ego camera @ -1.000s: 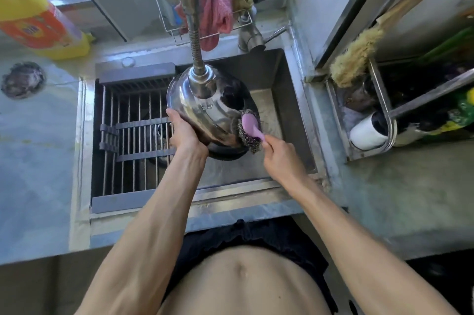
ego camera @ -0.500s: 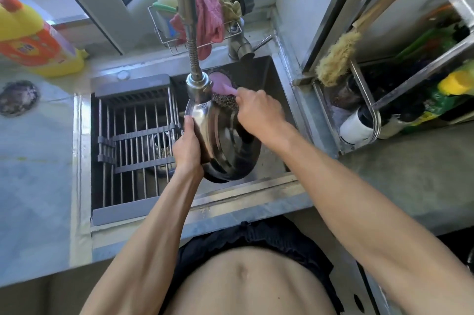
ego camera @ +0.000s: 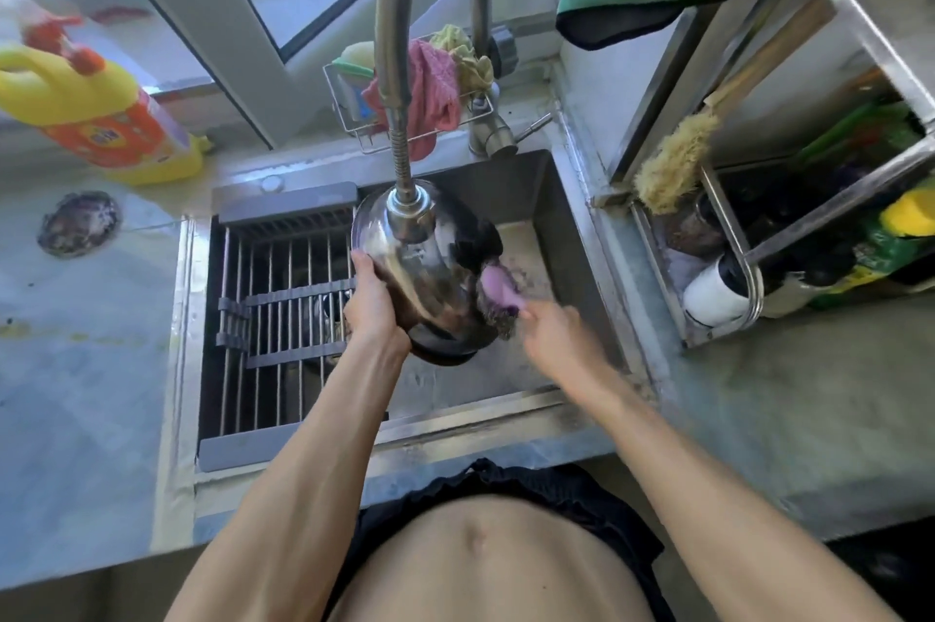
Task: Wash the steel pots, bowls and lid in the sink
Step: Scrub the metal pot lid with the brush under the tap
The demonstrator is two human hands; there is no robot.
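A shiny steel pot (ego camera: 425, 267) is tilted on its side over the sink (ego camera: 566, 237), its rounded outside facing me, just under the faucet head (ego camera: 407, 204). My left hand (ego camera: 374, 302) grips the pot's left rim. My right hand (ego camera: 554, 333) holds the pink handle of a steel-wool scrubber (ego camera: 498, 292), and the scrubber pad touches the pot's right side. Both the scrubber and my right hand are blurred. More steel ware lies under the rack, mostly hidden.
A grey drying rack (ego camera: 283, 297) covers the sink's left half. A yellow detergent bottle (ego camera: 96, 110) stands on the left counter. A wire caddy with cloths (ego camera: 430, 90) hangs behind the faucet. A shelf with a brush (ego camera: 673, 161) and bottles stands to the right.
My right hand has swept the scrubber from the pot's far top edge down to its near right side. The pot has turned its rounded outside back towards me.
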